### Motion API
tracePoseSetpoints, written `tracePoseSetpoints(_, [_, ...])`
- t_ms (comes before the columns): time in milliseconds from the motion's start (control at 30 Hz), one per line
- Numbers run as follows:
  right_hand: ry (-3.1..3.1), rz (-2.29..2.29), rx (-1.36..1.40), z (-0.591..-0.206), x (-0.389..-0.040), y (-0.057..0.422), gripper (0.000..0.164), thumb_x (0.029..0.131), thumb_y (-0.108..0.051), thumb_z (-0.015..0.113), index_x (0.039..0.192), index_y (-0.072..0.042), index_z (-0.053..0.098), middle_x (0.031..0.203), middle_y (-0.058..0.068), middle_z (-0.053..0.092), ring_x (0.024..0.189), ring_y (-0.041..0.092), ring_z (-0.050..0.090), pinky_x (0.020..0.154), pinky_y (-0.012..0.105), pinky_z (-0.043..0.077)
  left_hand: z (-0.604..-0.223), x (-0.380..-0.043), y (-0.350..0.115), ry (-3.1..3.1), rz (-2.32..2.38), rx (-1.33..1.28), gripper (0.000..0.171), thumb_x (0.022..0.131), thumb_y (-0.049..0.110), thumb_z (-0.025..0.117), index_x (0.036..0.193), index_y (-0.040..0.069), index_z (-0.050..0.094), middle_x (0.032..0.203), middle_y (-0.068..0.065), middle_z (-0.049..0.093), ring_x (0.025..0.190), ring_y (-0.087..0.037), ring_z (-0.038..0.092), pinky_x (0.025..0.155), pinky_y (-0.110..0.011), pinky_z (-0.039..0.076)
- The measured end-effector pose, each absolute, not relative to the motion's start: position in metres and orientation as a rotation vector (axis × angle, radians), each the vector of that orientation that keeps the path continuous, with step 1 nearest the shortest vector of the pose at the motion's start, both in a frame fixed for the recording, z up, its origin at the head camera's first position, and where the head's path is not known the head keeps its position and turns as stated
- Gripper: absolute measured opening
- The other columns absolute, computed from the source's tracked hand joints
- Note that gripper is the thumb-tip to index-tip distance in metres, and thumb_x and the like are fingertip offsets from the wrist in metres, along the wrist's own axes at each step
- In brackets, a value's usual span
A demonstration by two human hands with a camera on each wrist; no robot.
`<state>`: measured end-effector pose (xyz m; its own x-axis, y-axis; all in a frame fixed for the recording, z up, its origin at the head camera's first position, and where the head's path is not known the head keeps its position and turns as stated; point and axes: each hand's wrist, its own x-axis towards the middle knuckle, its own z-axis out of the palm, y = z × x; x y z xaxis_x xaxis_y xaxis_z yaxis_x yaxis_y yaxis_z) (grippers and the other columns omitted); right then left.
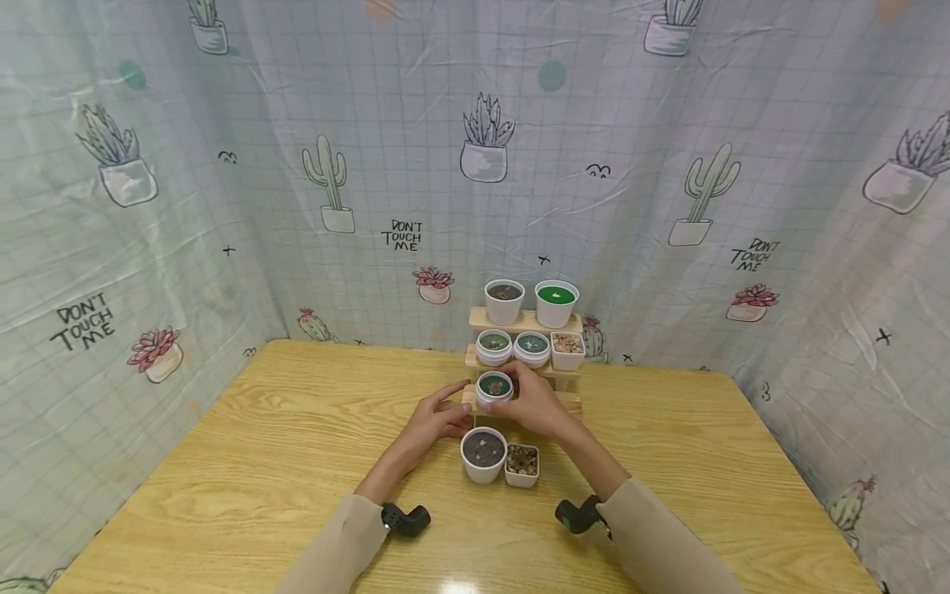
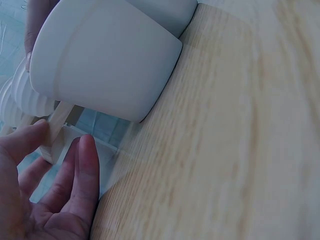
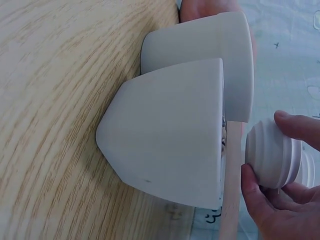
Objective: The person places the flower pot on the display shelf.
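Observation:
My right hand pinches a small round white pot between thumb and fingers, at the left part of the lowest shelf of a tiered wooden stand. Dark green filling with a brownish piece in its centre shows in the pot. In the right wrist view its ribbed side is close over the shelf edge. My left hand holds the left end of that same shelf, its thumb on the wood and the other fingers bent around and below it, as the left wrist view shows.
In front of the stand are a round white pot with grey filling and a square pot of pebbles. The middle shelf bears two round pots and a square one. Two taller pots top the stand. Behind hangs a printed curtain.

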<state>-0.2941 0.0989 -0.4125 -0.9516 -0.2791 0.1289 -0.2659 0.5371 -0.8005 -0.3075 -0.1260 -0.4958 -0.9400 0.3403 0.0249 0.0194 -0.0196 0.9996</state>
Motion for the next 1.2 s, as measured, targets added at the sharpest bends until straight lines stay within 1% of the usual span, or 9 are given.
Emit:
tracePoseSetpoints(267, [2.760,-1.430,-0.461,-0.4133,-0.2936,0.0948,0.062,0.080,-0.020,0.089,0.130,-0.004,0.056,0.123,0.012,0.066,0.108,0.023,0.061,0.099,0.042,0.052,-0.4961,-0.3079,-0.1252,2.027,2.059,0.377,0.062,0.104,0.021,0.063,0.159,0.010,0.038,0.105,-0.012,0.074,0.090,-0.014,0.071,0.081,-0.029,0.063])
tracePoseSetpoints(467, [2.768,-1.433,-0.452,-0.4134,-0.2934,0.0930,0.061,0.081,-0.018,0.088,0.130,-0.004,0.055,0.124,0.013,0.066,0.112,0.025,0.062,0.103,0.045,0.052,-0.4966,-0.3084,-0.1252,2.031,2.054,0.382,0.063,0.104,0.022,0.063,0.159,0.010,0.038,0.106,-0.013,0.074,0.090,-0.013,0.072,0.081,-0.029,0.063])
tracePoseSetpoints(933, [2.777,-1.429,-0.439,-0.4139,-0.2921,0.0912,0.061,0.081,-0.019,0.089,0.128,-0.004,0.054,0.123,0.013,0.065,0.112,0.026,0.063,0.103,0.047,0.053,-0.4978,-0.3082,-0.1255,2.021,2.054,0.396,0.064,0.104,0.021,0.063,0.160,0.008,0.036,0.106,-0.011,0.074,0.091,-0.014,0.071,0.082,-0.030,0.063])
tracePoseSetpoints(1067, [2.785,-1.421,-0.436,-0.4136,-0.2912,0.0903,0.061,0.081,-0.018,0.089,0.129,-0.004,0.054,0.124,0.013,0.065,0.112,0.026,0.063,0.103,0.047,0.053,-0.4971,-0.3078,-0.1255,2.020,2.056,0.392,0.063,0.104,0.022,0.063,0.160,0.009,0.037,0.105,-0.009,0.074,0.091,-0.014,0.071,0.082,-0.029,0.063])
tracePoseSetpoints(1200, [2.774,-1.434,-0.434,-0.4112,-0.2887,0.0895,0.063,0.082,-0.015,0.088,0.132,-0.002,0.053,0.127,0.016,0.064,0.115,0.028,0.063,0.104,0.048,0.053,-0.4965,-0.3076,-0.1261,2.025,2.055,0.390,0.063,0.104,0.022,0.063,0.160,0.010,0.037,0.103,-0.007,0.074,0.090,-0.013,0.071,0.081,-0.029,0.063])
